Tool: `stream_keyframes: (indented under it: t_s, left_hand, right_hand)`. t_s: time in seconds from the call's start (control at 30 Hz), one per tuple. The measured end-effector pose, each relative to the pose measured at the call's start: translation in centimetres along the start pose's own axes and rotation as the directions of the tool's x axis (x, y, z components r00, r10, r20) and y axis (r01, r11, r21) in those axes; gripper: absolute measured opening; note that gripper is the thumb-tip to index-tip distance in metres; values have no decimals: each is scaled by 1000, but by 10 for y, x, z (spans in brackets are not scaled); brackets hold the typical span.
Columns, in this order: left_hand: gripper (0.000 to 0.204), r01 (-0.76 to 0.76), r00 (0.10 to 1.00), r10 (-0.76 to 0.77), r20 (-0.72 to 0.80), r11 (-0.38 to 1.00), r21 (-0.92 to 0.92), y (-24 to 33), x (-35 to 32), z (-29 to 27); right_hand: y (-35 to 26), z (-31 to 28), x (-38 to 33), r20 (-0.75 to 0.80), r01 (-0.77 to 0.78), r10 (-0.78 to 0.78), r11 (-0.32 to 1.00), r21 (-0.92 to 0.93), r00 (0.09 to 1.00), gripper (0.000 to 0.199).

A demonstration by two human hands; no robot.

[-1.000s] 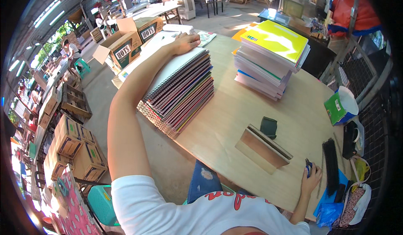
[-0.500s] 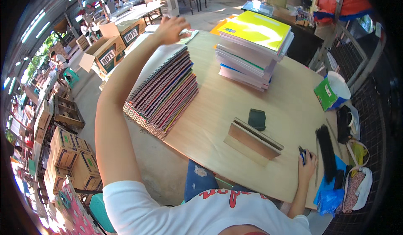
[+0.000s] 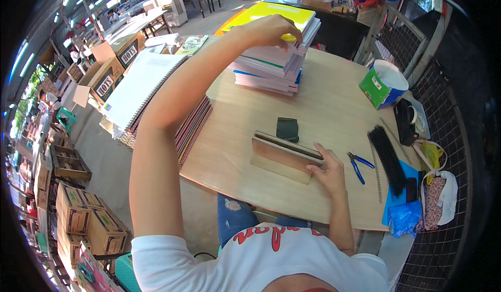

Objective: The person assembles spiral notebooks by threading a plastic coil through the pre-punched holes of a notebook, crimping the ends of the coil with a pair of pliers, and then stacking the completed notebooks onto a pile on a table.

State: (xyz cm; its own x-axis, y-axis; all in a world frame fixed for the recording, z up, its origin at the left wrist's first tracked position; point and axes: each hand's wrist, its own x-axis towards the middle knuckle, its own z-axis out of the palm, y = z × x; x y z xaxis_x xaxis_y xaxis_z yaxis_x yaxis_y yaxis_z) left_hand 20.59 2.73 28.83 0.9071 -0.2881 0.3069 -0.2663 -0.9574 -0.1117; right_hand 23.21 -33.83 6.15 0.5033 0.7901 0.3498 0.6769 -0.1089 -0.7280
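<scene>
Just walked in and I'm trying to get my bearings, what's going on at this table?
A person sits at a wooden table. Their left hand reaches out to the top of a stack of notebooks with a yellow cover on top, fingers curled over its edge. Their right hand rests against a wooden jig in front of them. Blue-handled pliers and black spiral binding coils lie to the right, and a pile of spiral-bound notebooks sits on the left.

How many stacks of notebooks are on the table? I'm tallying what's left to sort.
2. One spiral-bound stack lies at the table's left edge; the other stack, yellow-topped, sits at the far side under the left hand. More may be hidden.
</scene>
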Motion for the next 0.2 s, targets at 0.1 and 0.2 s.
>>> stream_keyframes:
  t_s: [0.1, 0.2]
  left_hand:
    - [46, 9, 1000, -7, 13, 996, -84, -2, 1, -5]
    - [44, 96, 993, -89, 82, 991, -90, -4, 3, -11]
  right_hand:
    - [4, -5, -4, 9, 22, -22, 999, 29, 1000, 67]
    - [12, -7, -7, 5, 59, -60, 997, 51, 998, 72]
